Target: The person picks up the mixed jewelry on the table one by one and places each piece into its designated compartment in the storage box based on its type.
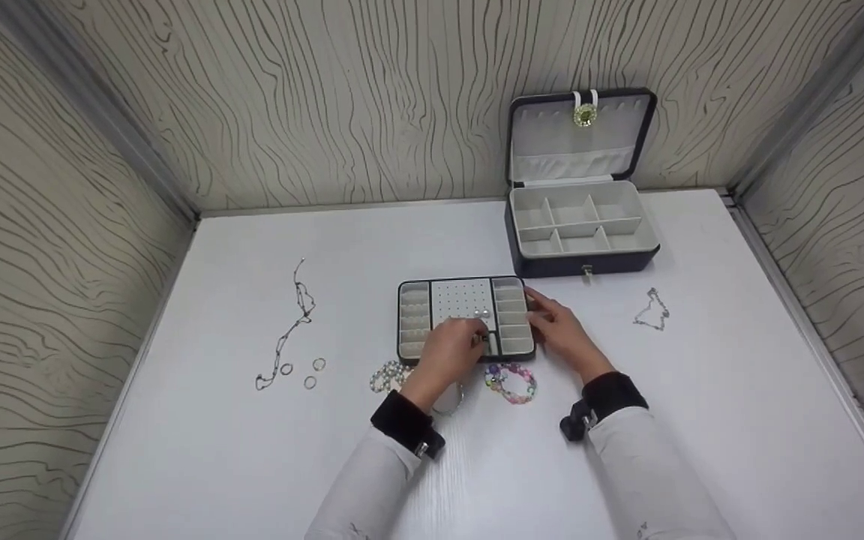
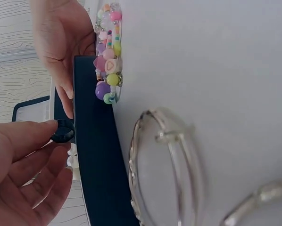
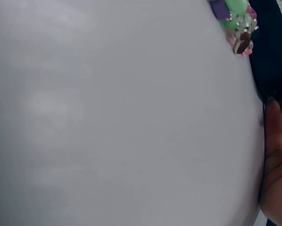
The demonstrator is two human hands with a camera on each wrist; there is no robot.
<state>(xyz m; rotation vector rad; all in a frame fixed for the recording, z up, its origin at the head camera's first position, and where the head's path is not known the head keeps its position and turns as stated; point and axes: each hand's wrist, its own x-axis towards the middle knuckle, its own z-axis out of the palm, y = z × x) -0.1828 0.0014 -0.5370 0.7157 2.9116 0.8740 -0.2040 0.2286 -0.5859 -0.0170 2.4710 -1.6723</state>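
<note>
A shallow dark-edged jewelry tray (image 1: 513,330) with a perforated middle panel lies on the white table. My left hand (image 1: 447,352) is over its near middle part. In the left wrist view, the thumb and forefinger pinch a black ring (image 2: 63,138) above the tray. Two pearly stud earrings (image 1: 481,313) sit on the panel just beyond these fingers. My right hand (image 1: 568,335) rests against the tray's right side with its fingers extended. In front of the tray lie a colourful bead bracelet (image 1: 529,388), silver bangles (image 2: 174,155) and a pale beaded strand (image 1: 383,376).
Behind the tray to the right stands a dark jewelry box (image 1: 574,265), lid up, with a green brooch-like piece (image 1: 585,115) on the lid. A long chain (image 1: 282,343) and three rings (image 1: 319,364) lie left. A short chain (image 1: 661,322) lies right.
</note>
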